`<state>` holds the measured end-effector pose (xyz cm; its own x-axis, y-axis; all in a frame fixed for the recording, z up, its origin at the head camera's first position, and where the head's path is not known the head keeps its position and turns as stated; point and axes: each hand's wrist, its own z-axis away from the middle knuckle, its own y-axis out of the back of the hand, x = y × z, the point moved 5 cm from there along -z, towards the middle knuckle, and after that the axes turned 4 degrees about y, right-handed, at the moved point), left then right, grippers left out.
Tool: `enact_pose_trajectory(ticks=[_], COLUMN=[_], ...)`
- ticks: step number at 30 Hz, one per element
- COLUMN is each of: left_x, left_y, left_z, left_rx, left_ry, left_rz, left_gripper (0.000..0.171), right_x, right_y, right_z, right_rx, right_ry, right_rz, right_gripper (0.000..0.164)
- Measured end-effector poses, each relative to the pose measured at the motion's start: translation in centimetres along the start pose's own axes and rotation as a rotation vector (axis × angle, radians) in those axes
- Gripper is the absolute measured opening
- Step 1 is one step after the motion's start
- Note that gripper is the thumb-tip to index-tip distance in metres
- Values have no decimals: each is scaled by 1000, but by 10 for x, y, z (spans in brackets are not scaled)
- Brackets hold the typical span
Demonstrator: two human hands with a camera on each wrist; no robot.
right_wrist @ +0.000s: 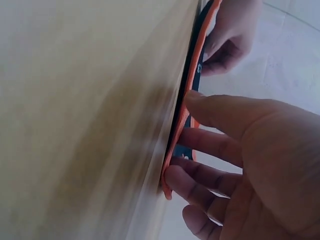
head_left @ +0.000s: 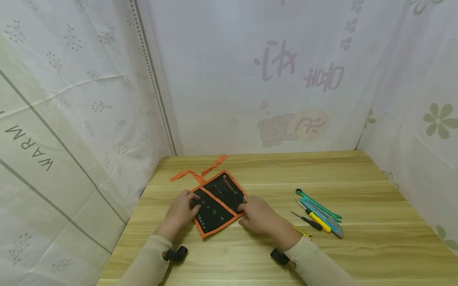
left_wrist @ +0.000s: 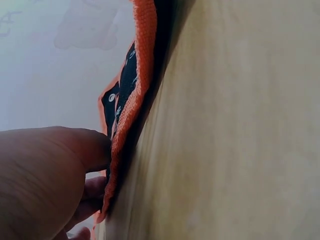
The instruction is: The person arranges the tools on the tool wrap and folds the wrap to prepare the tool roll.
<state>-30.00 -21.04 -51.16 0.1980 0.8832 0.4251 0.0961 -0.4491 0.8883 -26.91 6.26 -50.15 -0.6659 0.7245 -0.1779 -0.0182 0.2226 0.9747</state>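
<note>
Black tool pouch laid flat, touched at both edges by both hands

A black pouch (head_left: 214, 206) with orange trim is seen on the tabletop (head_left: 250, 258), set at a slant left of centre, numbers facing up; 10, 12, 13 and 14 can be read. It is crossed by an orange band, and orange lettering is printed above that. Two orange ties (head_left: 213, 165) are spread out beyond its far left edge.

The left edge is touched by the left hand (head_left: 180, 212), thumb and forefinger held apart, tips laid on the black cloth. The right edge is touched by the right hand (head_left: 259, 214); its fingers are spread and loosely bent, with thumb and fingertips rested along the trim in the right wrist view.

To the right, a green wrench (head_left: 318, 205), a teal and grey utility knife (head_left: 323, 217), a yellow-handled screwdriver (head_left: 319, 221) and a black-handled screwdriver (head_left: 312, 223) are grouped close together. A yellow wrench (head_left: 304, 233) is partly hidden by the right forearm. Printed cloth (head_left: 214, 79) is hung behind and at both sides.
</note>
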Motion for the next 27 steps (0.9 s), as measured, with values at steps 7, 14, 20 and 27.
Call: enact_pose_trajectory(ticks=[7, 14, 20, 27], left_x=[0, 6, 18, 30], left_y=[1, 9, 10, 3], left_z=[9, 30, 54, 75], left_rx=[21, 38, 12, 49], left_ry=[-64, -104, -97, -88], left_rz=[34, 22, 16, -1], left_gripper=[32, 37, 43, 37], right_x=[10, 24, 40, 51], right_y=[4, 14, 16, 7], right_z=[-2, -13, -26, -31], right_rx=[2, -11, -31, -116], right_ry=[-8, -19, -33, -47], right_rz=[-152, -191, -148, -186], right_gripper=[28, 30, 31, 32])
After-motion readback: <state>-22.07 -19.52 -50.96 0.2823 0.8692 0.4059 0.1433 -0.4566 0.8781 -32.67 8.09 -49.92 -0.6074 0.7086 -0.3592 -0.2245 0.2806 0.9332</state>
